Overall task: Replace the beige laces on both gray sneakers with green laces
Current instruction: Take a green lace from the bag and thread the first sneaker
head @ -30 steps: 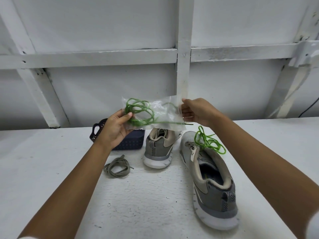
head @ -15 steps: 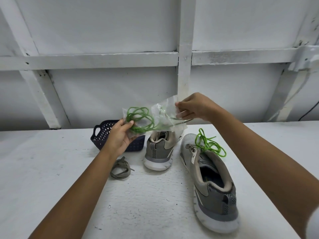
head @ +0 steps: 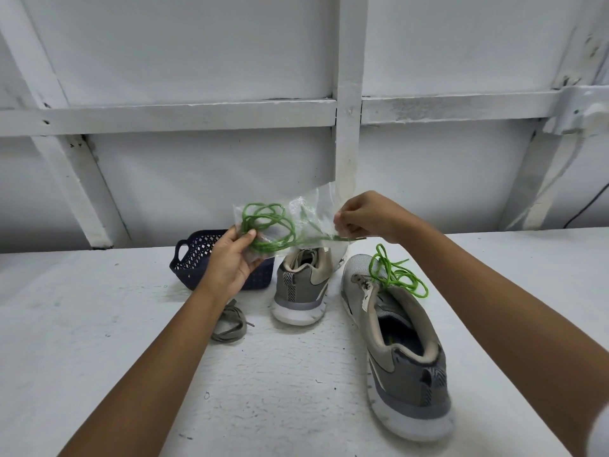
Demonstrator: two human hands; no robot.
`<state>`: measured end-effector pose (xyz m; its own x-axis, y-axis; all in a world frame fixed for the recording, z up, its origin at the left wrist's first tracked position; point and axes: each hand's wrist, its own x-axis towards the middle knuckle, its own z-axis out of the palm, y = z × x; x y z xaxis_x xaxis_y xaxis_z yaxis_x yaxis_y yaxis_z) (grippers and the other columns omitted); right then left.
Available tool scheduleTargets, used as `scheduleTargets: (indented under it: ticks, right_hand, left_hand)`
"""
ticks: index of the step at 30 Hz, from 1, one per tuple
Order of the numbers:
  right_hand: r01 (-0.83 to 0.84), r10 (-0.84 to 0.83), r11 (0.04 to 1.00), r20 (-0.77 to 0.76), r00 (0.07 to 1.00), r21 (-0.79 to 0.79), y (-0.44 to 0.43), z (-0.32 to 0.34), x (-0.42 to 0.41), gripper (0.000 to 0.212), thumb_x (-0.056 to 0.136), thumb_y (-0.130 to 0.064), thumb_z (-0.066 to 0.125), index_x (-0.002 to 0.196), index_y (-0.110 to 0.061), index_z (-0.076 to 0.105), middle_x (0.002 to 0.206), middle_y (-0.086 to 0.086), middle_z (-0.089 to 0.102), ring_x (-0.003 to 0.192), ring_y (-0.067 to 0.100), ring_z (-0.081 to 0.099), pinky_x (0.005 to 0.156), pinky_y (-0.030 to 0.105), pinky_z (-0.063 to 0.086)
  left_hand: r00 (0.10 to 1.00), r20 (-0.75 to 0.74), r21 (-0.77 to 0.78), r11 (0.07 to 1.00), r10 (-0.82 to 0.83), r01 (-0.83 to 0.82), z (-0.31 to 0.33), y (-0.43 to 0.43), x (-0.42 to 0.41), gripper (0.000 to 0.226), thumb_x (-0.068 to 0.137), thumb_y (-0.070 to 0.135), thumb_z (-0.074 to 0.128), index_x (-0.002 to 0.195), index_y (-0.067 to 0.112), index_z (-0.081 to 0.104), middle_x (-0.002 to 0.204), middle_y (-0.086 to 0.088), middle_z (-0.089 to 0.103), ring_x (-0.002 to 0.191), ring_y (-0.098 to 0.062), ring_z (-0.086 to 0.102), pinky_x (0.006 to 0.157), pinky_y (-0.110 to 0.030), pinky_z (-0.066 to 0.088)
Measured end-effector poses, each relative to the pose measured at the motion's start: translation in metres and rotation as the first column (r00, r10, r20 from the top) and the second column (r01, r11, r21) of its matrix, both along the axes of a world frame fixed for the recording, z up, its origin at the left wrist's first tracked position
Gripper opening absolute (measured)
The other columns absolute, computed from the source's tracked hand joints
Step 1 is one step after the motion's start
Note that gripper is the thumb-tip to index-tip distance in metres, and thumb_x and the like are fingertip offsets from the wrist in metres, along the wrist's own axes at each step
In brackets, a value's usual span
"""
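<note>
Both hands are raised above the table, stretching a thin, crinkled clear plastic bag (head: 314, 214) between them. The left hand (head: 230, 263) pinches the bag's left end between thumb and curled fingers, pressing on the bundle of round green cord lace (head: 268, 225) that loops loosely inside the film. The right hand (head: 365, 216) has its fingers curled tight and nips the bag's right edge; a straight run of the lace reaches toward that pinch (whether its tip is caught there too cannot be told). Below the bag stands the far gray sneaker (head: 303, 286), heel toward the camera, with knit upper, beige lining and a thick white sole. Just to its right lies the near gray sneaker (head: 407, 361), toe pointing away and its beige tongue flopped open. A second green lace (head: 395, 275) sits in loose curls on top of its front; whether that lace is threaded through any eyelet cannot be made out. A flat beige lace (head: 230, 324) lies in a slack coil on the rough, white-painted table (head: 290, 400), beside the left forearm. Behind the left hand sits a dark blue plastic basket (head: 194, 258) with lattice walls and a loop handle, partly hidden by the hand.
</note>
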<state>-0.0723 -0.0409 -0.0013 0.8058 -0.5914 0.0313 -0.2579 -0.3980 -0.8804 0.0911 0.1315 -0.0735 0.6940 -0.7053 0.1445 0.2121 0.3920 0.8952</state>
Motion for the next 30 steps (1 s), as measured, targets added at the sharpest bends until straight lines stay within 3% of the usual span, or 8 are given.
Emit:
scheduleTargets:
  ticks: [8, 12, 14, 16, 18, 23, 27, 30]
  right_hand:
    - [-0.191, 0.125, 0.914, 0.199, 0.972, 0.357, 0.003, 0.000, 0.008, 0.010, 0.095, -0.005, 0.051, 0.088, 0.000, 0.057, 0.076, 0.013, 0.063, 0.059, 0.015, 0.066, 0.061, 0.026, 0.059]
    - [-0.010, 0.017, 0.999, 0.166, 0.986, -0.044, 0.003, 0.004, 0.015, 0.019, 0.094, -0.014, 0.056, 0.092, 0.003, 0.064, 0.074, 0.006, 0.064, 0.061, 0.011, 0.060, 0.057, 0.019, 0.054]
    - [0.098, -0.055, 0.918, 0.121, 0.991, -0.384, 0.002, 0.006, 0.018, 0.023, 0.093, -0.025, 0.059, 0.089, -0.005, 0.070, 0.076, 0.002, 0.063, 0.066, 0.009, 0.055, 0.059, 0.014, 0.041]
    - [0.161, -0.099, 0.860, 0.152, 0.983, -0.484, 0.001, 0.007, 0.021, 0.023, 0.091, -0.033, 0.060, 0.091, -0.014, 0.073, 0.099, 0.006, 0.063, 0.092, 0.016, 0.056, 0.076, 0.021, 0.039]
    - [0.167, -0.102, 0.914, 0.188, 0.977, -0.370, 0.002, 0.008, 0.023, 0.022, 0.091, -0.033, 0.059, 0.092, -0.016, 0.072, 0.110, 0.007, 0.062, 0.103, 0.019, 0.055, 0.083, 0.025, 0.039]
    - [0.164, -0.161, 0.986, 0.234, 0.959, 0.010, 0.006, 0.008, 0.032, 0.015, 0.091, -0.020, 0.063, 0.078, -0.013, 0.060, 0.089, 0.010, 0.061, 0.070, 0.023, 0.063, 0.075, 0.046, 0.055]
    - [0.191, -0.198, 0.980, 0.247, 0.949, 0.050, 0.012, 0.006, 0.056, 0.021, 0.087, -0.011, 0.067, 0.079, -0.017, 0.048, 0.094, 0.018, 0.062, 0.067, 0.023, 0.061, 0.049, 0.031, 0.048]
    - [0.180, -0.169, 0.982, 0.179, 0.969, -0.052, 0.021, 0.004, 0.076, 0.024, 0.086, -0.017, 0.068, 0.095, -0.013, 0.046, 0.090, 0.009, 0.058, 0.074, 0.024, 0.061, 0.050, 0.033, 0.052]
  left_hand:
    - [0.999, -0.010, 0.036, 0.999, -0.033, 0.033, -0.003, 0.000, -0.005, 0.024, 0.096, 0.001, 0.040, 0.099, 0.013, 0.061, 0.087, -0.001, 0.072, 0.076, -0.016, 0.070, 0.063, -0.030, 0.059]
    - [0.998, -0.060, 0.107, 0.994, -0.008, 0.014, -0.004, 0.000, -0.002, 0.019, 0.098, 0.013, 0.042, 0.097, 0.015, 0.060, 0.086, -0.002, 0.070, 0.071, -0.014, 0.069, 0.065, -0.031, 0.052]
    - [0.995, -0.104, 0.140, 0.990, 0.006, 0.008, -0.005, 0.000, -0.002, 0.023, 0.100, 0.023, 0.038, 0.096, 0.016, 0.060, 0.089, -0.002, 0.068, 0.072, -0.013, 0.067, 0.068, -0.031, 0.049]
    - [0.988, -0.150, 0.152, 0.988, 0.018, 0.005, -0.005, -0.002, -0.002, 0.027, 0.102, 0.026, 0.034, 0.099, 0.015, 0.059, 0.092, -0.004, 0.067, 0.077, -0.015, 0.066, 0.065, -0.030, 0.052]
    - [0.981, -0.183, 0.151, 0.988, 0.069, -0.042, -0.005, -0.004, -0.001, 0.025, 0.102, 0.020, 0.035, 0.103, 0.010, 0.058, 0.095, -0.008, 0.066, 0.082, -0.018, 0.065, 0.059, -0.030, 0.056]
    - [0.965, -0.106, 0.269, 0.942, 0.239, -0.204, 0.002, 0.000, 0.013, 0.019, 0.099, 0.010, 0.045, 0.091, 0.005, 0.061, 0.086, -0.010, 0.066, 0.076, -0.021, 0.064, 0.049, -0.027, 0.056]
    - [0.945, 0.015, 0.384, 0.871, 0.325, -0.306, 0.015, 0.007, 0.046, 0.017, 0.095, 0.007, 0.052, 0.080, 0.006, 0.059, 0.078, -0.008, 0.061, 0.068, -0.019, 0.060, 0.040, -0.024, 0.052]
    - [0.902, 0.262, 0.489, 0.758, 0.345, -0.432, 0.025, 0.014, 0.077, 0.013, 0.091, 0.006, 0.057, 0.082, -0.001, 0.062, 0.079, -0.014, 0.060, 0.068, -0.024, 0.058, 0.047, -0.026, 0.053]
